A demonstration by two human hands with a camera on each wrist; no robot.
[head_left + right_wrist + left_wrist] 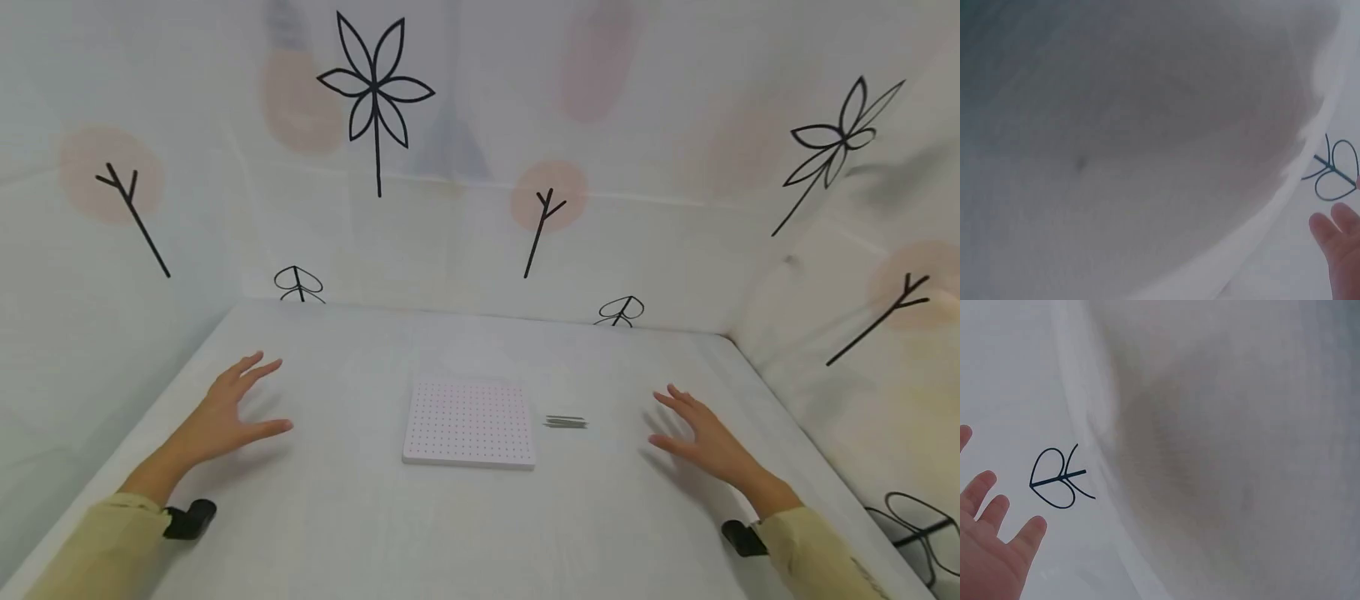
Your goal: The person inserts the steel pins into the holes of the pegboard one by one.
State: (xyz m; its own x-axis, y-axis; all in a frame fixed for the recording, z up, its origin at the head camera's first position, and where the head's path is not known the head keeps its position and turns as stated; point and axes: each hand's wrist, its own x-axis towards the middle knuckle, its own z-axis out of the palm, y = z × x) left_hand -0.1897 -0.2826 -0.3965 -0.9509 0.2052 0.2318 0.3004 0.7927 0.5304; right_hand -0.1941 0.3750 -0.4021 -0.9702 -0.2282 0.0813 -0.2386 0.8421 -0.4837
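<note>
My left hand (225, 412) hovers over the left side of the table, fingers spread and nothing in them. On the right, my right hand (701, 437) is held out the same way, its fingers apart and holding nothing. Between the hands lies a flat white square board (471, 421) dotted with a grid of small holes. Just right of the board, several thin grey sticks (566, 422) lie side by side; they are nearer to the right hand. Only fingers and part of the palm of the left hand (991, 550) and right hand (1341, 244) show in the wrist views.
A white cloth covers the table (337, 517). Pale walls (465, 250) with black plant drawings and faded pink spots stand behind and at both sides. A black wrist device (191, 519) sits by the left sleeve, another black device (744, 538) by the right.
</note>
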